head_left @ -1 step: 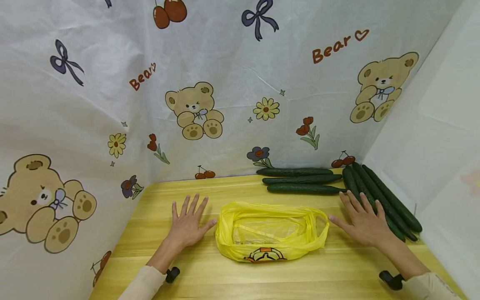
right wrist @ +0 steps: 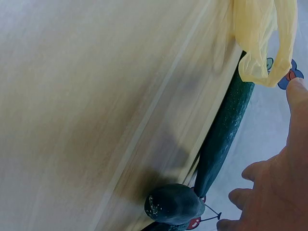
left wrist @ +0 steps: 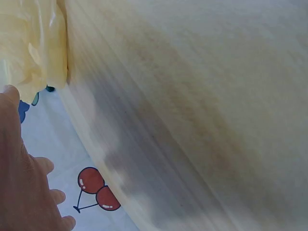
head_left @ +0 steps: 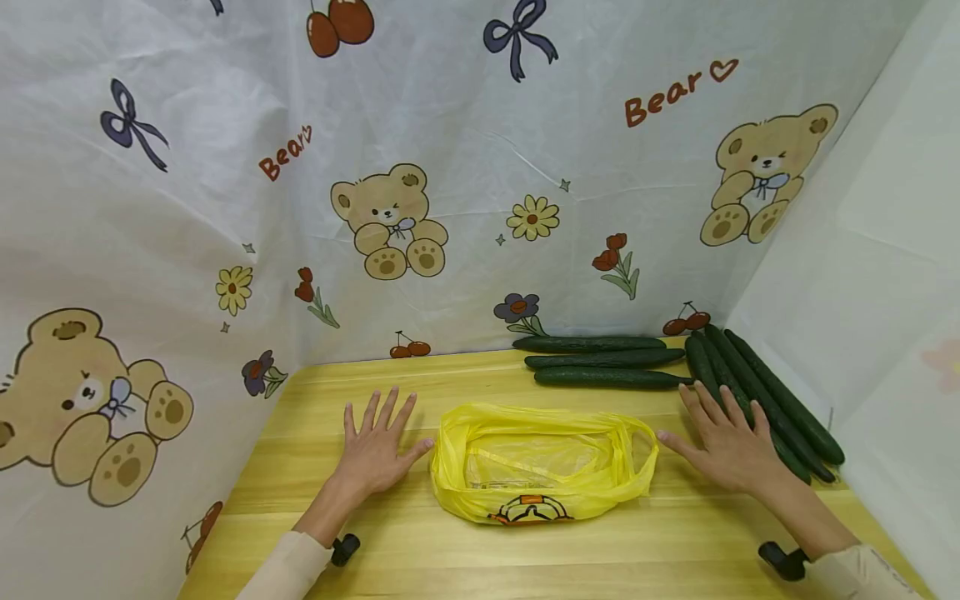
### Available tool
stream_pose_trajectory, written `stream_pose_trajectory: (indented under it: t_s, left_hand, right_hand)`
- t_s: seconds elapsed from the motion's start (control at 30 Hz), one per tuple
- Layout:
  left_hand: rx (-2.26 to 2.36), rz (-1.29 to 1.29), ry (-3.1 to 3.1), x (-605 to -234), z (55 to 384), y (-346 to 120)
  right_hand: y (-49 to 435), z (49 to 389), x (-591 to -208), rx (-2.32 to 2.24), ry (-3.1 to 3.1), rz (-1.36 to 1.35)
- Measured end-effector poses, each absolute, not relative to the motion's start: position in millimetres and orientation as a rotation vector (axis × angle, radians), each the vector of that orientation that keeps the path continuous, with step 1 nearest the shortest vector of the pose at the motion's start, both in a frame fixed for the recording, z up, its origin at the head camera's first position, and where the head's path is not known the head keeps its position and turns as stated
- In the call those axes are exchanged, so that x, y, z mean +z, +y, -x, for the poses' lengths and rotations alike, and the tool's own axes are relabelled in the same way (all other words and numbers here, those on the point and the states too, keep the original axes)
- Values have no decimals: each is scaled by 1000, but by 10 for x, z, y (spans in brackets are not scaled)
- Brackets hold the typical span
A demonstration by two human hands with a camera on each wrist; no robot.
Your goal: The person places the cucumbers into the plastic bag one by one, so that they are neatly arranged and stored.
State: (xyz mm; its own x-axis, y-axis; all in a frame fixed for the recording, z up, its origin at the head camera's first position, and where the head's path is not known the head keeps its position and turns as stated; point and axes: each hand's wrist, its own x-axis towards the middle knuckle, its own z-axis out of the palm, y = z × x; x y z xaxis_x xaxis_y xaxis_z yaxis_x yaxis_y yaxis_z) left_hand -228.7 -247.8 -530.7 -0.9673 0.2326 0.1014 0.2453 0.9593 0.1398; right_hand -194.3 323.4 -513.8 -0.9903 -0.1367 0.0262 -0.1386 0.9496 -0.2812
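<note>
An open-topped yellow plastic bag (head_left: 461, 497) with a cartoon print sits between my hands on the table. Left of it, my left hand (head_left: 375, 457) is spread, its thumb near the bag's side. On the other side my right hand (head_left: 731, 450) is spread too, thumb pointing at the bag's handle loop (head_left: 647, 479). Neither hand holds anything. Three dark green cucumbers (head_left: 603, 359) lie crosswise at the back. Several more cucumbers (head_left: 783, 396) slant along the right side, partly hidden by the right hand; whether its fingers touch them I cannot tell.
The wooden table (head_left: 420, 567) is backed by a white cloth (head_left: 465, 125) printed with bears and flowers. At the right stands a plain white side wall (head_left: 885, 292). Small black devices (head_left: 345, 550) are worn at both wrists.
</note>
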Motion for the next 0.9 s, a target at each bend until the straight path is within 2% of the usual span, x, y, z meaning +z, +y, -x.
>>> stream_pose_trajectory:
  t_s: [0.9]
  left_hand:
    - [-296, 363, -2913, -5239, 2262, -2429]
  right_hand:
    - [3274, 2001, -5152, 456, -3073, -198]
